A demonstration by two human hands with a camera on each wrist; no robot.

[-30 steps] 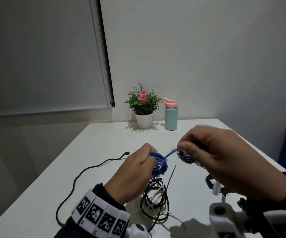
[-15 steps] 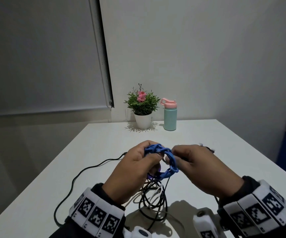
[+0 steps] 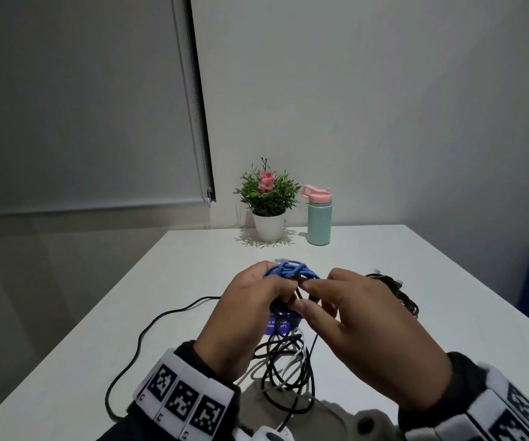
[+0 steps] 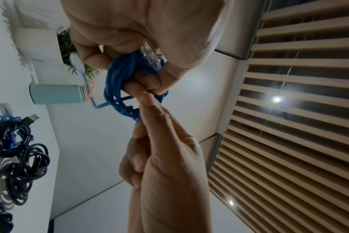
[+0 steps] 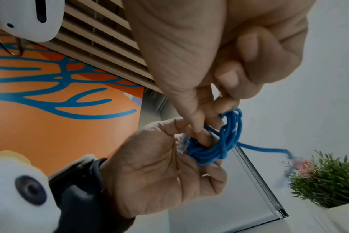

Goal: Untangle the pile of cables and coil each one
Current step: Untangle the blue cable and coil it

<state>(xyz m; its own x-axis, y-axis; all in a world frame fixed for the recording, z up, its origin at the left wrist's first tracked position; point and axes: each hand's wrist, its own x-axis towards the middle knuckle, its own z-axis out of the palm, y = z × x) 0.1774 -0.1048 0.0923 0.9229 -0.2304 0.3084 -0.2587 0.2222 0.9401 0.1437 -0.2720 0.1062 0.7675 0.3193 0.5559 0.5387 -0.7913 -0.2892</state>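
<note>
A blue cable is wound into a small coil above the table. My left hand grips the coil, with a clear plug against its palm. My right hand pinches the coil's strands from the right, thumb and forefinger pushed in among the loops. A short free end sticks out toward the plant. Below the hands lies a tangle of black and white cables. A purple tag hangs under the coil.
Coiled dark cables lie on the white table to the right, also in the left wrist view. One long black cable trails left. A potted plant and a teal bottle stand at the far edge.
My right hand has come down and left from holding the cable's end out, and now pinches the coil itself. The free end has been wound in. My left hand has kept its grip.
</note>
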